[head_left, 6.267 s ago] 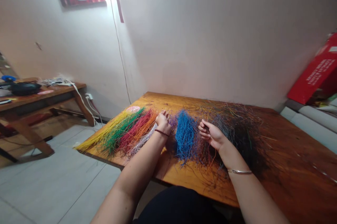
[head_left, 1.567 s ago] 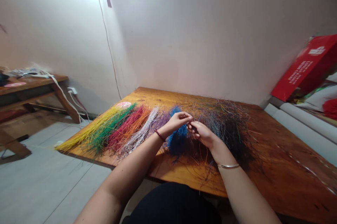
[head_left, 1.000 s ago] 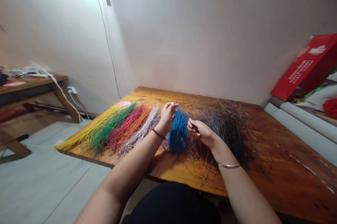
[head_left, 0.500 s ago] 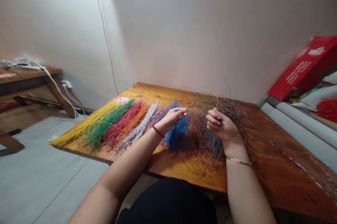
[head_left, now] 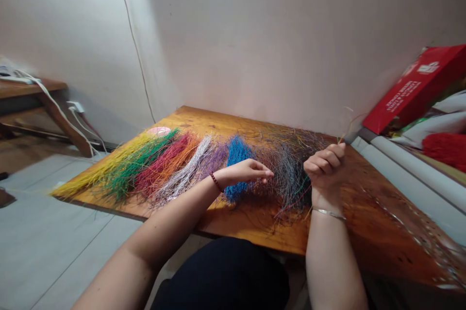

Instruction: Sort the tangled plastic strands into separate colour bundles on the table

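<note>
The right hand's (head_left: 325, 164) fingers curl tight round thin threads (head_left: 341, 138), poking toward one o'clock. The left hand's (head_left: 251, 171) fingers bend, maybe holding nothing; I can't tell. Threads look light, bendy; pinch near one end.

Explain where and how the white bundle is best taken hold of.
Take the white bundle probably by its narrower far half, from above, closing across its length. It lies flat along the table, slanting away, and fans out at the near end; the orange bundle and purple bundle crowd its sides, so a sideways approach would likely snag them.
</note>
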Demonstrator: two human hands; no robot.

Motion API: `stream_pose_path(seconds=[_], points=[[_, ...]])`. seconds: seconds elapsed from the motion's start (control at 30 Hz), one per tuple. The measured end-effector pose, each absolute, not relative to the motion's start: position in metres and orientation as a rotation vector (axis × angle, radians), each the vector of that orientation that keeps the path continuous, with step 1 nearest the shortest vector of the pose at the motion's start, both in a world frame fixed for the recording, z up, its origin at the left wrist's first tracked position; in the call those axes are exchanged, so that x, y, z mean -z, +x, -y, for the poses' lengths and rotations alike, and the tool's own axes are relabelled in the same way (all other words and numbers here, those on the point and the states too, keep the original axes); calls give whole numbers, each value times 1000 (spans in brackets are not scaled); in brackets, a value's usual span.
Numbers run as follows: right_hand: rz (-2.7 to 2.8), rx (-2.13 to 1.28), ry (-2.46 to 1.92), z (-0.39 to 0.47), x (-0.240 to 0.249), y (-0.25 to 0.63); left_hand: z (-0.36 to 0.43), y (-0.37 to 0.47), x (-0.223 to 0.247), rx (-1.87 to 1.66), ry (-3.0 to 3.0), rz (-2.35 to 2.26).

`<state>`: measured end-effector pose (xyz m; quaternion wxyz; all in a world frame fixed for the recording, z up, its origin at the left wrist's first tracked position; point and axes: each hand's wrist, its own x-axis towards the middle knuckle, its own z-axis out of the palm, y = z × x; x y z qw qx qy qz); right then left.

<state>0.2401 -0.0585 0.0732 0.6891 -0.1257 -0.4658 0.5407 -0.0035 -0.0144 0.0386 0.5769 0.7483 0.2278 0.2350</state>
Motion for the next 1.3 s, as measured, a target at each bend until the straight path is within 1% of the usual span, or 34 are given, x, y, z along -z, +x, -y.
stream_pose_path(seconds=[0.07,0.17,0.3,0.4,0.53,0.63,0.77,0.97,1.17,1.3], points=[[1067,-1221,-299,58,-74,239,15,0,-33,-522,1771,-520],[1066,-1174,-435,55,-72,238,15,6,-23,-516,1780,-543],[1057,-1114,-603,49,-67,235,15,13,-15,-589,1701,-658],[1060,-1144,-666,44,-63,232,16,18,-15,-627,1593,-721],[1053,-1250,-620,40,-62,229,16,21,-14,-684,1478,-684],[1043,-1324,-507,40,-62,229,14,22,-12,-712,1465,-654],[1044,-1385,-364,43,-64,231,16,20,-13,-645,1531,-595],[1107,-1255,-489,47,-67,235,24,18,-17,-501,1553,-552],[1083,-1139,-623,45,-64,235,23,22,-12,-584,1531,-645],[1069,-1133,-643,45,-65,233,20,24,-9,-583,1546,-710]])
